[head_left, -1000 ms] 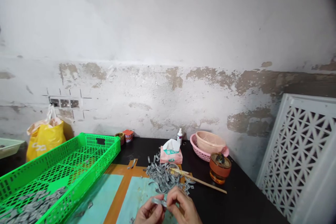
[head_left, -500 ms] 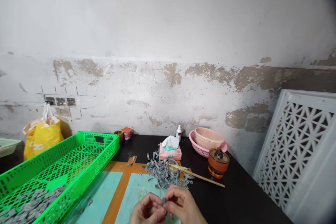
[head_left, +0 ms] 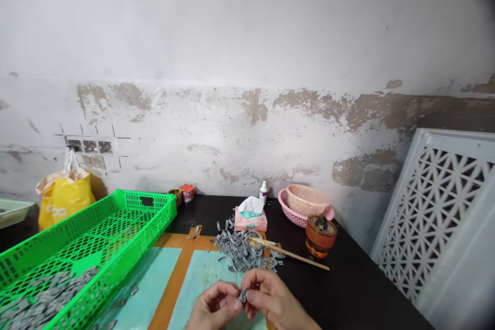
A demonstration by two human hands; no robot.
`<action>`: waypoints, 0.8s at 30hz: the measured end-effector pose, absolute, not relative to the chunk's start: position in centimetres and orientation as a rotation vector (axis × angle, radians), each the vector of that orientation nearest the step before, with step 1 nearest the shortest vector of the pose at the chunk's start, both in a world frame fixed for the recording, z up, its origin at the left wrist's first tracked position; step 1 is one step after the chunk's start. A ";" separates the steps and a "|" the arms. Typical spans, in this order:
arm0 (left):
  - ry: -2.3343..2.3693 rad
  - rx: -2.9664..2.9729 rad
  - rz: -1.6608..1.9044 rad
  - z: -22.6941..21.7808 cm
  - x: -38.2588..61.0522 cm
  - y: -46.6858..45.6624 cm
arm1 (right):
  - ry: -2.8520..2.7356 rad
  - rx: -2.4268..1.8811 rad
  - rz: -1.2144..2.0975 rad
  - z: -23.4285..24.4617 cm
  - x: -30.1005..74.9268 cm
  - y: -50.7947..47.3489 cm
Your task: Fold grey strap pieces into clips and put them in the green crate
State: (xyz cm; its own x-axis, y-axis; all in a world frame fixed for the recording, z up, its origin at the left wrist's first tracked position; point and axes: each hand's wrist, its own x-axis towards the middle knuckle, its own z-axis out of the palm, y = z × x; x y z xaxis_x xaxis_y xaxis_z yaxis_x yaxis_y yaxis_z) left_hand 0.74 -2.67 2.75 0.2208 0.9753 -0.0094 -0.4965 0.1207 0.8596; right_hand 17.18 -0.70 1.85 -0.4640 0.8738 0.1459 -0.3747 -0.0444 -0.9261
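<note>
Close together at the bottom centre, my left hand and my right hand both pinch one small grey strip. The strip looks bent or folded between the fingertips, and part of it is covered by them. Just beyond my hands lies a heap of loose grey strips, with a brush resting across its right side over a small round dish. The green crate at the left holds many flat grey pieces.
A tissue box, a small white bottle, pink baskets and an amber jar stand behind the heap. Pale blue sheets with orange tape cover part of the black table. A yellow bag sits far left.
The strip between my fingertips was upright and now appears bent. My right hand has turned slightly, and the whole view has shifted a little.
</note>
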 end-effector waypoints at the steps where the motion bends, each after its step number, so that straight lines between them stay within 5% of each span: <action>1: 0.711 0.915 1.192 3.1 0.6 -2.7 | -1.245 -0.603 1.714 1.9 17.2 -0.8; 24: 0.961 1.314 1.217 3.9 0.4 -2.8 | -1.259 -0.818 1.568 2.6 16.9 -1.4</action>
State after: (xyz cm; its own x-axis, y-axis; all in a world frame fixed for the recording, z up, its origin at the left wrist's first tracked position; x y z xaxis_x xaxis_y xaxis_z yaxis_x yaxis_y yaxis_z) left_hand 0.37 -2.80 3.87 0.1588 0.9778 0.1364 -0.0939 -0.1226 0.9880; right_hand 16.91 -1.38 2.64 -0.3428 0.9379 0.0530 -0.2543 -0.0384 -0.9664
